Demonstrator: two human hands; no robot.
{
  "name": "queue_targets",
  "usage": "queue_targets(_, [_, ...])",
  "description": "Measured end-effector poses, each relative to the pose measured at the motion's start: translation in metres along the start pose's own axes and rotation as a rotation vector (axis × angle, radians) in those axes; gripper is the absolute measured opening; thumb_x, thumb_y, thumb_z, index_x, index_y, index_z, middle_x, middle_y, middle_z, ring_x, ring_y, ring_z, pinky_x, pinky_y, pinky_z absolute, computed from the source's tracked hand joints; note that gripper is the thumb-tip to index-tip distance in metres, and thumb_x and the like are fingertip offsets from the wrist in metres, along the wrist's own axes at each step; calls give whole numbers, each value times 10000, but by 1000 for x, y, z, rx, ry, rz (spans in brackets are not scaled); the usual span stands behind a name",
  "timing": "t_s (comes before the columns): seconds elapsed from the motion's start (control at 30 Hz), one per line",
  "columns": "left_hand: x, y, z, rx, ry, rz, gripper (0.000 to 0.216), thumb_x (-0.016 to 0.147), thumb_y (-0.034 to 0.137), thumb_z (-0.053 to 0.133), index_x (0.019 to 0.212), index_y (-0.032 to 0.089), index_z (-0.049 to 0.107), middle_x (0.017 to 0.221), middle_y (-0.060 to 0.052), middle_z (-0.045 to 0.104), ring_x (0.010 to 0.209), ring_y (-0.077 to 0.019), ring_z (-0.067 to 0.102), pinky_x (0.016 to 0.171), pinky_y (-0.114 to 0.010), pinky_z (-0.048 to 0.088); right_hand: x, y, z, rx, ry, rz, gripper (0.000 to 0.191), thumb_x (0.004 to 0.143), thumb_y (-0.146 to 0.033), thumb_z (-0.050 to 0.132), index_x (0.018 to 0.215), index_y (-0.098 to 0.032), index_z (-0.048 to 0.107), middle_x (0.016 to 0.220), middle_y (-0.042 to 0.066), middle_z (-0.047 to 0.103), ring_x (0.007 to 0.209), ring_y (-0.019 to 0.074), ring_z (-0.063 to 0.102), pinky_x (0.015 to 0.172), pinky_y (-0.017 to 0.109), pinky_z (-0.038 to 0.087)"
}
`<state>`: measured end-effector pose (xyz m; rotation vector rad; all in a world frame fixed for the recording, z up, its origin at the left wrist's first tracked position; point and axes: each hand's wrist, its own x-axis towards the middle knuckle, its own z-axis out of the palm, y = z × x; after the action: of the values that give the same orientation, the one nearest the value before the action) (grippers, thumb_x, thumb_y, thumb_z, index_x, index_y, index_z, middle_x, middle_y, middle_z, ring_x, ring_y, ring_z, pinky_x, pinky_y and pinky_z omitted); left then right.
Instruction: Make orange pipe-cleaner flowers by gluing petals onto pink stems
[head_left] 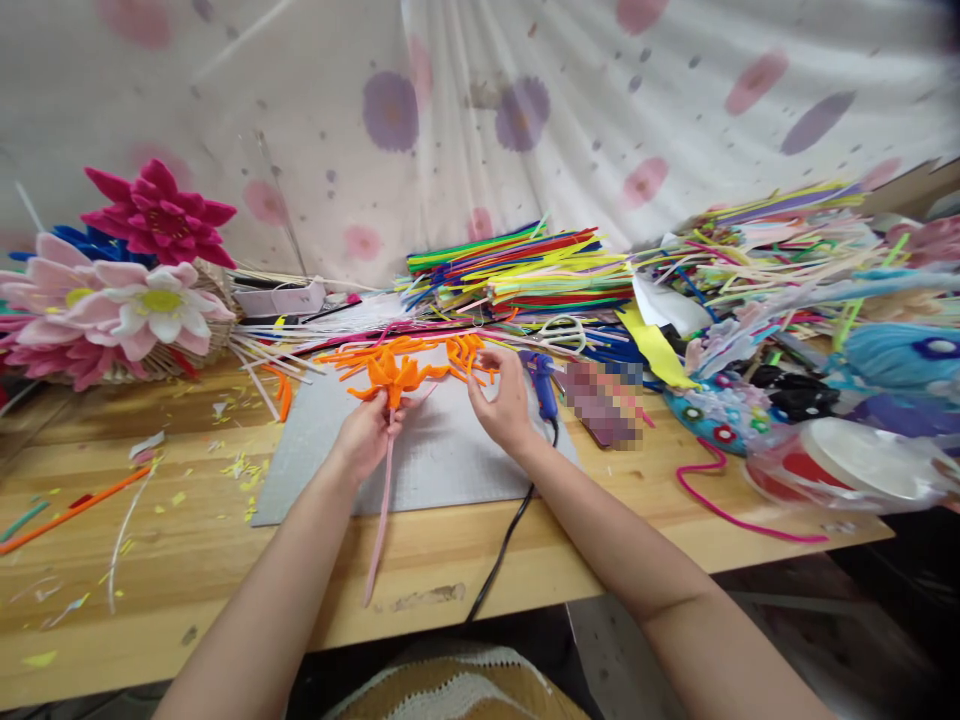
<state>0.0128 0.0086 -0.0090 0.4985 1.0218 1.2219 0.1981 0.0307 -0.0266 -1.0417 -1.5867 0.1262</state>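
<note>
My left hand (364,430) pinches the pink stem (386,500) of an orange pipe-cleaner flower (394,372) just under its petals. The flower stands upright above a grey board (330,480), and its stem hangs down toward the table's front edge. To the right, my right hand (504,395) is open, thumb and fingers apart in a curve. Its fingertips are beside a group of bent orange pipe-cleaner pieces (465,352); whether they touch is hard to make out. More orange pieces (337,355) lie along the board's back edge.
A blue glue gun (543,385) with a black cord lies right of my right hand. Behind it are scissors (564,333) and a pile of coloured pipe cleaners (525,265). Finished flowers (161,305) stand at left; a plastic-wrapped tub (840,465) is at right.
</note>
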Motion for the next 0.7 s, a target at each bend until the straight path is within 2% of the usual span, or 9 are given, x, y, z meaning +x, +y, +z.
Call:
queue_targets(0.07, [-1,2,0,-8,11,-4,191,870,125,364,847,95,552,721,-108,626,506,-62,482,401,-142,314,-5,-6,12,110,-48,130,130,768,-242,521,879,-174,512,820,41,544,774,152,510,749,329,435])
queue_targets(0.13, [-1,1,1,11,39,33,176,857,97,378,835,87,553,735,-108,628,517,-61,493,413,-143,327,-10,-13,26,260,-156,301,94,774,-264,509,778,-172,525,756,21,545,703,129,504,702,297,423])
queue_targets(0.2, [0,-1,2,22,81,88,150,848,84,398,831,96,547,714,-80,619,506,-54,488,412,-140,321,-15,-18,40,430,-306,494,136,759,-297,532,736,-165,555,723,10,560,658,111,499,656,271,405])
queue_targets(0.27, [1,-4,4,7,110,133,125,848,92,415,834,115,536,681,-41,596,494,-53,485,412,-142,322,-17,-21,54,578,-401,675,171,704,-328,597,732,-160,594,685,-4,572,616,96,484,616,252,383])
queue_targets(0.4, [3,-6,6,-35,83,130,75,840,116,462,830,126,536,670,-6,562,475,-46,474,396,-141,309,-18,-25,72,878,-423,948,306,597,-425,680,721,-152,620,567,-40,537,480,54,389,498,222,302])
queue_targets(0.5, [2,-4,7,-59,54,76,74,841,130,472,836,128,545,674,-6,558,469,-46,474,379,-142,297,-18,-27,75,1005,-367,1024,369,532,-471,715,685,-153,608,541,-49,529,443,37,356,455,212,241])
queue_targets(0.7, [0,-5,15,-60,58,63,96,821,75,474,781,126,544,603,4,541,467,-55,480,399,-149,328,-20,-28,75,1086,-323,1020,375,527,-483,727,628,-154,579,502,-36,537,429,39,350,447,222,213])
